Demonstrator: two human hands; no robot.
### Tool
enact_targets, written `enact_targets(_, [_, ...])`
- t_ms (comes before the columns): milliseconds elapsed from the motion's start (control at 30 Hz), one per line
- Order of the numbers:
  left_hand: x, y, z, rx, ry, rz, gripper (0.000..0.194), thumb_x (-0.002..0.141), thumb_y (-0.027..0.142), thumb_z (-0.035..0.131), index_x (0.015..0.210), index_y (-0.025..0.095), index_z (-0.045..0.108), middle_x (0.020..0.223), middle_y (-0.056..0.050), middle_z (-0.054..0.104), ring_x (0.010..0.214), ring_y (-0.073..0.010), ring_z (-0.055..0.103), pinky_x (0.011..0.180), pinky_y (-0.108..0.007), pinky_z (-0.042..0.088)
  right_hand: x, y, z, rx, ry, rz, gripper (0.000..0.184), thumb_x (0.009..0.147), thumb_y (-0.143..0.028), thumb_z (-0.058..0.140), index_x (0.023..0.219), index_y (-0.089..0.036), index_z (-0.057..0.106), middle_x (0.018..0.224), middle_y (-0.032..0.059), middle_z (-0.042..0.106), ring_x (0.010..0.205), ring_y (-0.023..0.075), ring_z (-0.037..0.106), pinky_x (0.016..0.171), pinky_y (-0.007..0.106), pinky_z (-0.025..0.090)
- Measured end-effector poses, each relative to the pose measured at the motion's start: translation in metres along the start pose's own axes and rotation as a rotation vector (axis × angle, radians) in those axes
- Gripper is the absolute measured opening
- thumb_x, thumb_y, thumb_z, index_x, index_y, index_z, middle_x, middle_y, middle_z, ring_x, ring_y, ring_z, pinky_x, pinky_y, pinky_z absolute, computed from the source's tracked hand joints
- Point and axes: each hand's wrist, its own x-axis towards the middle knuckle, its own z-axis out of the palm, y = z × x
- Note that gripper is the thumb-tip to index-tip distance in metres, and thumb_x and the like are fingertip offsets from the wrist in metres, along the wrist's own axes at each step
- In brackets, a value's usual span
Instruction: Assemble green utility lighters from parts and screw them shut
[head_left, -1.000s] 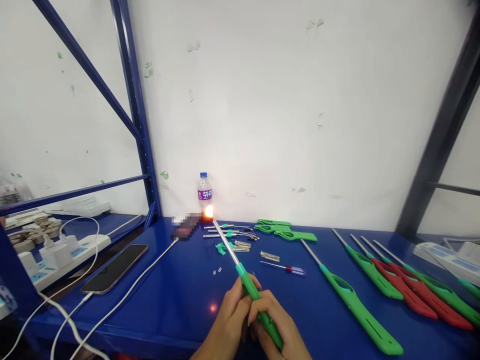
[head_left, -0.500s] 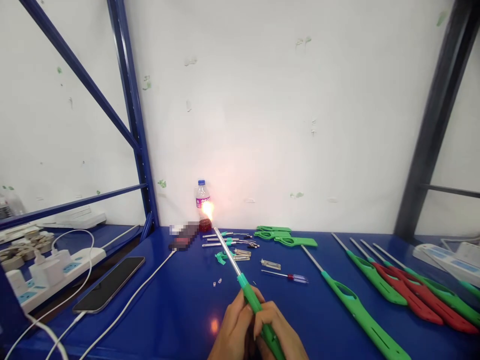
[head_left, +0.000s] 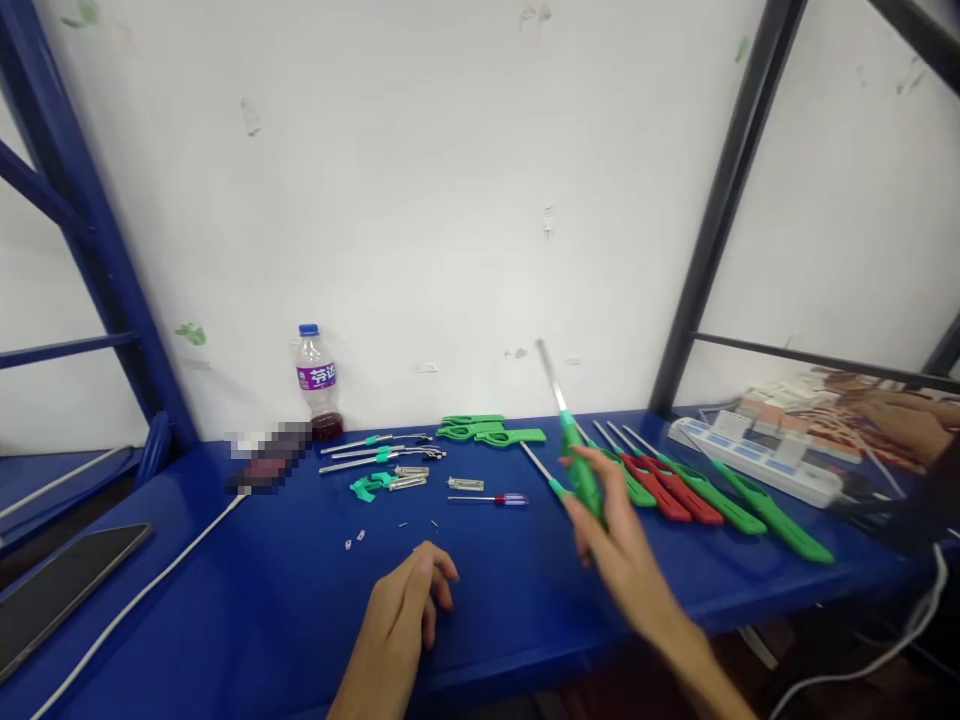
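My right hand [head_left: 619, 550] is closed round the green handle of a long-nosed gas lighter [head_left: 571, 440], slightly blurred, its metal tube pointing up with no flame at the tip. Behind it lies another green lighter [head_left: 541, 467], partly covered by the hand. My left hand [head_left: 397, 615] is low over the blue table [head_left: 262, 600], fingers loosely bent and holding nothing. Beyond it are two tiny white pieces [head_left: 354, 540], a screwdriver [head_left: 495, 499], clear fuel cartridges [head_left: 409, 480], teal plastic parts [head_left: 367, 487] and metal lighter tubes with wires [head_left: 367, 459].
Green handle shells [head_left: 480, 432] lie by the wall. Red and green lighters [head_left: 675, 498] form a row on the right, near a white power strip [head_left: 757, 462]. A drink bottle [head_left: 318, 380], a phone [head_left: 67, 590] and a white cable [head_left: 157, 585] are leftward. Another person's hand [head_left: 900, 415] shows far right.
The flame at the lighter's tip is gone. My right hand has carried the lighter rightward, and my left hand has let go of it. The view has turned right.
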Motion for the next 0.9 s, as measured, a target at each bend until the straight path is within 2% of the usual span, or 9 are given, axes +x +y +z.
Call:
enact_targets(67, [-0.002, 0.003, 0.002, 0.06, -0.037, 0.009, 0.056, 0.102, 0.066, 0.039, 0.087, 0.02, 0.068, 0.069, -0.002, 0.063, 0.053, -0.0146, 0.05, 0.055, -0.027, 0.039, 0.02, 0.013, -0.038, -0.344, 0.016, -0.062, 0.047, 0.105, -0.041, 0.049, 0.15, -0.028, 0.044, 0.142, 0.011, 0.059, 0.102, 0.0246, 0.068, 0.088, 0.037, 0.055])
enact_targets(100, [-0.002, 0.005, 0.002, 0.097, -0.053, 0.014, 0.056, 0.103, 0.064, 0.037, 0.087, 0.02, 0.067, 0.07, -0.002, 0.063, 0.054, -0.0147, 0.05, 0.056, -0.027, 0.038, 0.027, 0.021, -0.052, -0.515, -0.022, -0.084, 0.043, 0.106, -0.038, 0.046, 0.148, -0.027, 0.047, 0.143, 0.0101, 0.06, 0.119, 0.0276, 0.064, 0.099, 0.04, 0.051])
enact_targets(133, [-0.003, 0.005, 0.003, 0.133, -0.066, 0.019, 0.057, 0.105, 0.062, 0.034, 0.087, 0.02, 0.067, 0.07, -0.002, 0.064, 0.054, -0.0148, 0.05, 0.058, -0.028, 0.037, 0.034, 0.029, -0.063, -0.707, -0.079, -0.075, 0.042, 0.106, -0.034, 0.042, 0.148, -0.027, 0.047, 0.145, 0.0096, 0.058, 0.123, 0.0281, 0.063, 0.099, 0.04, 0.051])
enact_targets(200, [-0.003, 0.006, 0.003, 0.177, -0.081, 0.018, 0.058, 0.106, 0.061, 0.03, 0.087, 0.02, 0.067, 0.072, -0.002, 0.063, 0.057, -0.0156, 0.051, 0.061, -0.029, 0.038, 0.042, 0.044, -0.071, -0.968, -0.17, -0.015, 0.044, 0.105, -0.026, 0.039, 0.148, -0.026, 0.049, 0.147, 0.0108, 0.057, 0.113, 0.0297, 0.068, 0.085, 0.04, 0.054])
enact_targets(333, [-0.003, 0.008, 0.002, 0.214, -0.104, 0.002, 0.06, 0.105, 0.063, 0.028, 0.087, 0.021, 0.066, 0.074, -0.001, 0.062, 0.06, -0.0167, 0.051, 0.063, -0.03, 0.038, 0.052, 0.064, -0.063, -1.114, -0.271, 0.025, 0.04, 0.101, -0.021, 0.043, 0.135, -0.019, 0.063, 0.136, 0.0148, 0.064, 0.09, 0.031, 0.073, 0.069, 0.039, 0.052])
enact_targets(433, [-0.004, 0.011, 0.003, 0.234, -0.092, -0.01, 0.059, 0.106, 0.062, 0.028, 0.087, 0.021, 0.066, 0.076, -0.001, 0.063, 0.061, -0.0168, 0.051, 0.064, -0.031, 0.038, 0.061, 0.061, -0.061, -1.17, -0.339, 0.004, 0.033, 0.102, -0.026, 0.048, 0.126, -0.018, 0.07, 0.132, 0.0147, 0.066, 0.093, 0.0319, 0.073, 0.075, 0.042, 0.054])
enact_targets(567, [-0.006, 0.012, 0.005, 0.315, -0.079, 0.006, 0.052, 0.107, 0.055, 0.032, 0.085, 0.023, 0.065, 0.075, 0.0, 0.063, 0.065, -0.0178, 0.053, 0.066, -0.031, 0.037, 0.081, 0.041, -0.066, -1.211, -0.344, -0.051, 0.033, 0.104, -0.033, 0.051, 0.127, -0.016, 0.069, 0.133, 0.0169, 0.064, 0.111, 0.036, 0.067, 0.091, 0.047, 0.053])
enact_targets(700, [-0.006, 0.012, 0.007, 0.38, -0.1, 0.007, 0.048, 0.107, 0.052, 0.032, 0.084, 0.024, 0.064, 0.074, 0.0, 0.063, 0.067, -0.0187, 0.055, 0.065, -0.031, 0.037, 0.119, 0.033, -0.045, -1.202, -0.46, -0.146, 0.03, 0.105, -0.027, 0.055, 0.131, -0.017, 0.064, 0.128, 0.0134, 0.066, 0.12, 0.0319, 0.062, 0.101, 0.051, 0.052])
enact_targets(900, [-0.005, 0.011, 0.007, 0.448, -0.09, 0.032, 0.048, 0.107, 0.049, 0.03, 0.081, 0.023, 0.062, 0.071, 0.001, 0.06, 0.068, -0.0184, 0.055, 0.065, -0.03, 0.035, 0.193, 0.062, 0.018, -1.204, -0.801, -0.199, 0.033, 0.102, -0.035, 0.066, 0.131, -0.02, 0.063, 0.135, 0.0107, 0.064, 0.113, 0.0251, 0.067, 0.096, 0.047, 0.058])
